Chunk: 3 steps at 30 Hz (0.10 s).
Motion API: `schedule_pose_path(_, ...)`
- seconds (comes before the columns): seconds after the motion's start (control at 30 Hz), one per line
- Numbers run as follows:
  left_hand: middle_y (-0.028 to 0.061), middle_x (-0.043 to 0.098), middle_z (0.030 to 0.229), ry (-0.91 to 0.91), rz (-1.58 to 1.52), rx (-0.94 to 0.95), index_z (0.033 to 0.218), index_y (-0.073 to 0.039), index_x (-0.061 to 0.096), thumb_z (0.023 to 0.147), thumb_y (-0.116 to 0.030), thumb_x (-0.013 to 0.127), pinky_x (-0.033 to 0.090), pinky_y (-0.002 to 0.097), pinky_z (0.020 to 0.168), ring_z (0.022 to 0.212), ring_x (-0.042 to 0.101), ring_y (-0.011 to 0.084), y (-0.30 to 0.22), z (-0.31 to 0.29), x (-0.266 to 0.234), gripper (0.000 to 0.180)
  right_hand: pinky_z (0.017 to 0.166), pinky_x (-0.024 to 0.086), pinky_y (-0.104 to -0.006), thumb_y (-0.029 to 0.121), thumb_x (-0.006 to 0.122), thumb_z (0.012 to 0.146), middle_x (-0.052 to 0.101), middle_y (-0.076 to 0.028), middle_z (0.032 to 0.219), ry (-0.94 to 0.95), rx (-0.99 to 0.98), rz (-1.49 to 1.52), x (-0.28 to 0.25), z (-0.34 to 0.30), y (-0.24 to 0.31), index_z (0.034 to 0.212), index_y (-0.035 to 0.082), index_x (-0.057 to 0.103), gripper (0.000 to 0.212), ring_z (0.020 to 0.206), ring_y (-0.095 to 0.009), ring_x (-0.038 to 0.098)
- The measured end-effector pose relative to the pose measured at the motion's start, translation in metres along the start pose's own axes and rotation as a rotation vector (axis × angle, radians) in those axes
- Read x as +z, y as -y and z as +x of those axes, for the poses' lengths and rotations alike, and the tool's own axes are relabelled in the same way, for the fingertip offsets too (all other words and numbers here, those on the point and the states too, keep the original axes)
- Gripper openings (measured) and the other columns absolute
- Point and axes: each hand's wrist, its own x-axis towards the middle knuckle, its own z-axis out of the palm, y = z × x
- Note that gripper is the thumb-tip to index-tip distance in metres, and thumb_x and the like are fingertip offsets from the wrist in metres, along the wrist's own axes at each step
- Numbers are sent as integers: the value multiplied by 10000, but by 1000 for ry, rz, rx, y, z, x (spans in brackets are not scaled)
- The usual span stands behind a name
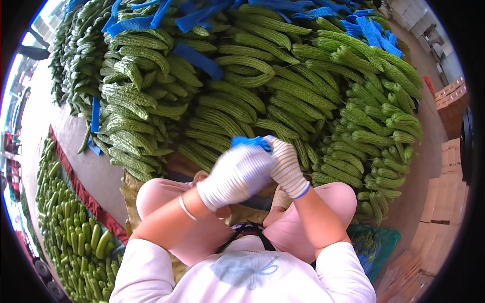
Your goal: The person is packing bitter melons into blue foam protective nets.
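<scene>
In front of me both hands meet at a bunched blue mesh sleeve [251, 143]. My right hand [288, 164], in a striped knit glove, pinches its right end with closed fingers. My left hand [236, 174], gloved in the same way, is smeared by motion. Its fingers look closed around the lower part of the sleeve. Just beyond my hands lie rows of green bitter melons [222, 118], stacked in a large heap. Several more blue mesh sleeves [199, 60] are scattered over the heap, mostly at its far side.
Zucchini-like green vegetables [81, 242] lie at the left, behind a dark red strip [86, 187]. Cardboard boxes [444, 197] stand at the right. A teal bag [376, 247] lies by my right knee. My bent legs flank brown cloth [177, 164].
</scene>
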Motion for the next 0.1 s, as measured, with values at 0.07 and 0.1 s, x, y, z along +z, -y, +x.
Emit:
schedule_pose_path(0.07, 152, 629, 1043, -135, -100, 291, 1080, -83, 637, 717, -88, 697, 517, 393, 763, 940, 614, 336, 11, -26, 39, 368, 723, 521, -360, 277, 721, 800, 681, -159, 833, 16, 28, 111, 8, 6, -4, 1005, 21, 647, 336, 771, -243, 670)
schedule_pose_path(0.1, 163, 623, 1151, -211, -28, 340, 1100, -105, 631, 727, -133, 702, 528, 408, 808, 1011, 616, 361, 8, -26, 47, 381, 758, 519, -385, 315, 761, 755, 696, -176, 951, -17, 175, 455, 11, 12, -47, 1072, 49, 640, 432, 810, -300, 675)
